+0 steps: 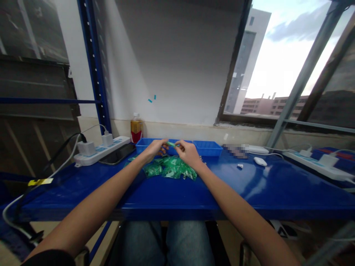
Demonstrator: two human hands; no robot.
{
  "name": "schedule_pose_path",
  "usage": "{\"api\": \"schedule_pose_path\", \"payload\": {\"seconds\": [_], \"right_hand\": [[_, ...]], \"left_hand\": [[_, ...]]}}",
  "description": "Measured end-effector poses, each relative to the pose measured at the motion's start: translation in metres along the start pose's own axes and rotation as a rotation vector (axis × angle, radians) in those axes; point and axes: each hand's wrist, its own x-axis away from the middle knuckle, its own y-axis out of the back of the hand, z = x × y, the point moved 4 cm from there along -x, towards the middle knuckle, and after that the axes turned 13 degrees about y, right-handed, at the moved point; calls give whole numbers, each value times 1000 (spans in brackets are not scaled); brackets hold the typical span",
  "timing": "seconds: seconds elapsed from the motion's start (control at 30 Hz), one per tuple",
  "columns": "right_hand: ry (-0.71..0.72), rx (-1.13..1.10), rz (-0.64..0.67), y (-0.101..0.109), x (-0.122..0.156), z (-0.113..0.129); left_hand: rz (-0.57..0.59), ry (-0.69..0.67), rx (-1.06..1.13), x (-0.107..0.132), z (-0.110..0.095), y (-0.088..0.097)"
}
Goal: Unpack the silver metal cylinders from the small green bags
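Observation:
In the head view my left hand and my right hand are raised close together above the blue table. Between their fingertips is a small, narrow green piece, pinched from both sides; its exact kind is too small to make out. Just below and nearer to me lies a loose pile of flat, shiny green pieces with a few small metallic bits at its right side. Behind my hands are a blue tray and a second blue tray, side by side; my hands partly hide the first one.
A bottle stands at the back left. A white power strip and a dark phone lie left. On the right are a white earbud case, an earbud and another power strip. The table's front edge is near my knees.

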Motion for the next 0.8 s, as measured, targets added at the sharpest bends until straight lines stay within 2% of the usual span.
{"api": "schedule_pose_path", "payload": {"seconds": [0.07,0.1,0.2,0.3,0.43,0.53,0.6,0.7,0.8], "right_hand": [[-34,-61,-23,-2,0,-3],[-97,-112,-47,-2,0,-7],[-386,-349,-118,-5,1,-23],[-591,-616,-157,-9,3,-33],[-734,-737,-219,-11,5,-40],[-747,-716,-287,-9,6,-40],[-733,-713,-342,-7,5,-40],[-691,-680,-394,-4,5,-39],[-568,-538,-374,1,4,-36]], "left_hand": [[-70,-83,-64,0,-2,2],[-122,-168,-139,2,-5,2],[-268,-525,-438,13,-15,-4],[-283,-784,-646,22,-18,-16],[-268,-918,-814,23,-14,-22],[-261,-924,-855,22,-13,-23],[-238,-870,-825,21,-13,-22],[-196,-681,-725,17,-14,-19],[-133,-404,-475,10,-12,-14]]}}
